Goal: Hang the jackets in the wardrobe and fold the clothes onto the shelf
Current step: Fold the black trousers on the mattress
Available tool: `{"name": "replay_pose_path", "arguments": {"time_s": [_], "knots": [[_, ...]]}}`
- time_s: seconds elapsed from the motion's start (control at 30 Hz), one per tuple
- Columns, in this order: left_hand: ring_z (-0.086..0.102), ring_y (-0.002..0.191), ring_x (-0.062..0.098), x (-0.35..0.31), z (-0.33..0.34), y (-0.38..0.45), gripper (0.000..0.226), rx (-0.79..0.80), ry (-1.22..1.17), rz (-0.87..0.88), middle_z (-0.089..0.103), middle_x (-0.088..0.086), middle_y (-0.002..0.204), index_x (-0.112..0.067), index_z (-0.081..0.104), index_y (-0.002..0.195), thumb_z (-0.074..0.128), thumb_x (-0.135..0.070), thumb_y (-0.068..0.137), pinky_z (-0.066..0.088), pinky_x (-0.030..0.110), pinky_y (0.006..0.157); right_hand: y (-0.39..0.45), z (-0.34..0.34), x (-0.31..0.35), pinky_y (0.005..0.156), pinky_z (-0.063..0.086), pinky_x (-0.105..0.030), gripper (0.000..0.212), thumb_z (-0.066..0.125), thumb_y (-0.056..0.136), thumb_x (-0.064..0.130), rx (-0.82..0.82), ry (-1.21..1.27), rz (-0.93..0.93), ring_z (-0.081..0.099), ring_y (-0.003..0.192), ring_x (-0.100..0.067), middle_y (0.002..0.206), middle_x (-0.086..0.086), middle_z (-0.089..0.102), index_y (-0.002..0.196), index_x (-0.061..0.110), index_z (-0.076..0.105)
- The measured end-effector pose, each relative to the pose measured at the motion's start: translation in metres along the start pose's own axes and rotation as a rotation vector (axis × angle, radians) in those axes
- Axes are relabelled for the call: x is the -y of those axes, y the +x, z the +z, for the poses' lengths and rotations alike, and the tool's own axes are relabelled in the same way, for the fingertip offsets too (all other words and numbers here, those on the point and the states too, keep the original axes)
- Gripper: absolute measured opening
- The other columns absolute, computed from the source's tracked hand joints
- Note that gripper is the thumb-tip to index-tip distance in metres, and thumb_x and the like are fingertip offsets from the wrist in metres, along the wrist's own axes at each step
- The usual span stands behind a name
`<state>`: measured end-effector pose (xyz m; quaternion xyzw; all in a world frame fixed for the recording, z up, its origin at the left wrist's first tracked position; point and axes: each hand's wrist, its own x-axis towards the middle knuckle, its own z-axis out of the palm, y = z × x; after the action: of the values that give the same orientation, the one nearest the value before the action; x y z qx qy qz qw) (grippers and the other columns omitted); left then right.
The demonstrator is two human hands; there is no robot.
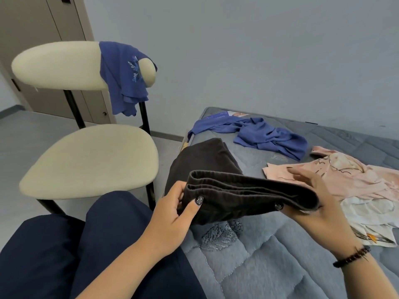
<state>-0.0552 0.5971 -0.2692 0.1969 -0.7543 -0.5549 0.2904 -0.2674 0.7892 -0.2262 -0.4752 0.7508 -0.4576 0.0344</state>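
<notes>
Left hand [172, 209]: thumb on top and fingers curled under, pinching the near-left edge of the dark folded garment [248, 190].
Right hand [317, 203]: cupped under the garment's right end, fingers curved up behind the fold, thumb pressed on its front — gripping it.
Dark folded garment: held just above the grey mattress [269, 266], its far part draping down onto it.
Pink top [345, 175]: spread on the mattress, right behind the right hand.
White printed garment [371, 221]: under the pink top's near edge.
Blue garment [269, 134]: crumpled farther back on the mattress.
Chair [90, 156]: cream, left of the mattress — a blue embroidered top [123, 76] drapes over its backrest.
Wardrobe doors [38, 18]: closed, behind the chair.
</notes>
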Motion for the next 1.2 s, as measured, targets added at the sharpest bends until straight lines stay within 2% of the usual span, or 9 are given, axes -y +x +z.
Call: {"name": "replay_pose_path", "arguments": {"time_s": [0.1, 0.2, 0.33, 0.53, 0.7, 0.83, 0.97, 1.1, 1.2], "knots": [[0.063, 0.094, 0.004, 0.016, -0.003, 0.008, 0.013, -0.085, -0.032, -0.061, 0.067, -0.013, 0.099, -0.034, 0.057, 0.099, 0.053, -0.044, 0.090, 0.048, 0.014, 0.077, 0.026, 0.024, -0.004, 0.080, 0.049, -0.012, 0.040, 0.072, 0.063, 0.066, 0.042, 0.168, 0.050, 0.064, 0.096, -0.002, 0.100, 0.016, 0.070, 0.099, 0.052, 0.065], [0.064, 0.096, 0.002, 0.030, -0.007, 0.025, 0.021, -0.178, -0.115, -0.157, 0.068, -0.018, 0.099, -0.032, 0.055, 0.105, 0.051, -0.042, 0.088, 0.048, 0.011, 0.077, 0.063, 0.050, -0.011, 0.076, 0.054, -0.025, 0.020, 0.071, 0.073, 0.039, -0.002, 0.198, 0.078, 0.065, 0.089, -0.008, 0.095, 0.011, 0.070, 0.093, 0.038, 0.066], [0.067, 0.098, 0.010, 0.053, -0.017, 0.057, 0.028, -0.261, -0.219, -0.280, 0.072, -0.007, 0.102, -0.024, 0.056, 0.110, 0.058, -0.037, 0.085, 0.052, 0.030, 0.090, 0.122, 0.086, -0.029, 0.070, 0.046, -0.009, 0.017, 0.072, 0.080, 0.027, 0.022, 0.119, 0.160, 0.062, 0.083, 0.004, 0.086, 0.015, 0.068, 0.094, 0.026, 0.061], [0.061, 0.105, -0.007, 0.094, -0.028, 0.107, 0.069, -0.308, -0.263, -0.342, 0.067, -0.024, 0.109, -0.042, 0.036, 0.129, 0.069, -0.004, 0.083, 0.046, 0.006, 0.084, 0.199, 0.147, -0.068, 0.064, 0.043, -0.005, 0.016, 0.070, 0.085, 0.024, 0.013, 0.040, 0.264, 0.058, 0.074, 0.001, 0.089, 0.007, 0.066, 0.095, 0.018, 0.059], [0.058, 0.101, -0.014, 0.138, -0.041, 0.155, 0.064, -0.370, -0.104, -0.425, 0.057, -0.027, 0.111, -0.044, 0.030, 0.136, 0.062, -0.012, 0.091, 0.044, 0.021, 0.098, 0.252, 0.189, -0.100, 0.059, 0.038, -0.001, 0.016, 0.069, 0.086, 0.025, -0.019, -0.036, 0.311, 0.053, 0.072, 0.003, 0.084, 0.011, 0.060, 0.094, 0.017, 0.057], [0.052, 0.118, 0.007, 0.165, -0.045, 0.189, 0.066, -0.298, 0.145, -0.495, 0.054, -0.003, 0.132, -0.029, 0.019, 0.148, 0.054, -0.011, 0.096, 0.038, 0.021, 0.099, 0.278, 0.223, -0.132, 0.076, 0.045, -0.022, 0.021, 0.069, 0.085, 0.027, -0.001, -0.092, 0.401, 0.057, 0.083, -0.012, 0.093, 0.003, 0.062, 0.100, 0.016, 0.059], [0.019, 0.145, 0.018, 0.181, -0.028, 0.200, 0.069, -0.212, 0.493, -0.433, 0.019, 0.004, 0.157, -0.014, 0.011, 0.151, 0.051, -0.014, 0.096, 0.019, 0.032, 0.119, 0.279, 0.246, -0.156, 0.103, 0.038, -0.031, 0.052, 0.064, 0.089, 0.027, 0.070, -0.229, 0.472, 0.047, 0.125, -0.024, 0.134, -0.008, 0.052, 0.134, 0.010, 0.046], [0.018, 0.146, 0.028, 0.194, -0.002, 0.187, 0.057, -0.003, 0.779, -0.242, 0.023, 0.014, 0.156, -0.004, 0.025, 0.149, 0.039, -0.022, 0.096, 0.022, 0.044, 0.115, 0.247, 0.257, -0.136, 0.117, 0.022, -0.041, 0.058, 0.054, 0.088, 0.003, 0.131, -0.525, 0.049, 0.029, 0.141, -0.030, 0.149, -0.014, 0.036, 0.143, 0.004, 0.036], [0.019, 0.146, 0.030, 0.202, 0.005, 0.184, 0.067, 0.088, 0.853, -0.311, 0.021, 0.015, 0.157, -0.006, 0.020, 0.150, 0.016, -0.038, 0.092, 0.027, 0.051, 0.114, 0.202, 0.265, -0.134, 0.120, 0.011, -0.044, 0.059, 0.036, 0.095, 0.027, 0.474, -0.648, -0.066, 0.006, 0.147, -0.020, 0.158, -0.002, 0.018, 0.151, 0.015, 0.022]]}}
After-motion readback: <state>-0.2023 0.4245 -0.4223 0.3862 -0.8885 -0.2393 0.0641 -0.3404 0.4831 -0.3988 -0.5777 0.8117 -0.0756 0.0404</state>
